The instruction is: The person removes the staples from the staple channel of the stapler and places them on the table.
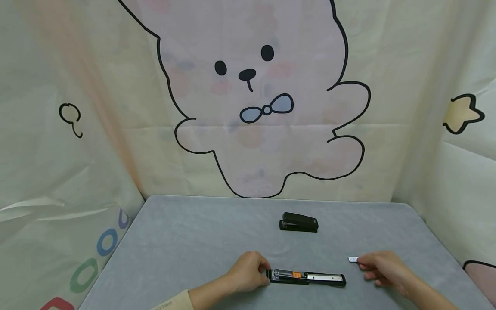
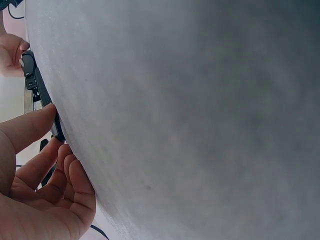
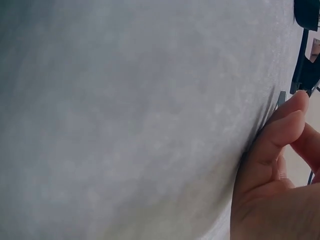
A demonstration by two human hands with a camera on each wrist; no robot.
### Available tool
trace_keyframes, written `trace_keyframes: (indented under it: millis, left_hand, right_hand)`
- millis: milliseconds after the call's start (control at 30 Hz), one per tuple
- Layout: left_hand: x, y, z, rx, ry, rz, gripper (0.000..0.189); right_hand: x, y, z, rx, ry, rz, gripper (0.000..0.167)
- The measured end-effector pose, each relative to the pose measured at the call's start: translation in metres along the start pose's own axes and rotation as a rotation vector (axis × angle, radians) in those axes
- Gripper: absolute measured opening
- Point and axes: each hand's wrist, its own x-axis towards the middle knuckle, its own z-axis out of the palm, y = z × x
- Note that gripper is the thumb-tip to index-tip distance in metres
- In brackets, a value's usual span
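A black stapler (image 1: 307, 277) lies folded out flat on the grey table, its clear-topped magazine with an orange mark on the left half and a pale metal strip on the right. My left hand (image 1: 249, 271) pinches its left end between thumb and fingers; the left wrist view shows the thumb (image 2: 35, 125) on that black end. To the right, my right hand (image 1: 383, 269) holds a short silvery strip of staples (image 1: 353, 259) just over the table. In the right wrist view only the tip of the staple strip (image 3: 282, 97) sticks out past the fingers.
Farther back on the grey table (image 1: 201, 232) stands a second black stapler (image 1: 299, 222), closed. Behind the table hangs a pale curtain (image 1: 387, 129) with a cartoon animal printed on it, and similar cloth falls at both sides.
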Motion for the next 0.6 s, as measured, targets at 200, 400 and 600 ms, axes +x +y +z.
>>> trace_keyframes:
  millis: [200, 400, 600]
  left_hand:
    - [-0.0001, -0.0005, 0.0005, 0.004, 0.003, 0.008, 0.021]
    - [-0.0005, -0.0006, 0.0004, -0.006, 0.003, 0.006, 0.021]
    - [0.0000, -0.0015, 0.0010, -0.003, 0.004, 0.004, 0.021]
  right_hand:
    - [0.0014, -0.0036, 0.0015, -0.009, 0.024, 0.047, 0.014]
    - [-0.0008, -0.0034, 0.0010, -0.011, 0.026, 0.016, 0.019]
    - [-0.0074, -0.0031, -0.0021, 0.016, -0.041, -0.095, 0.029]
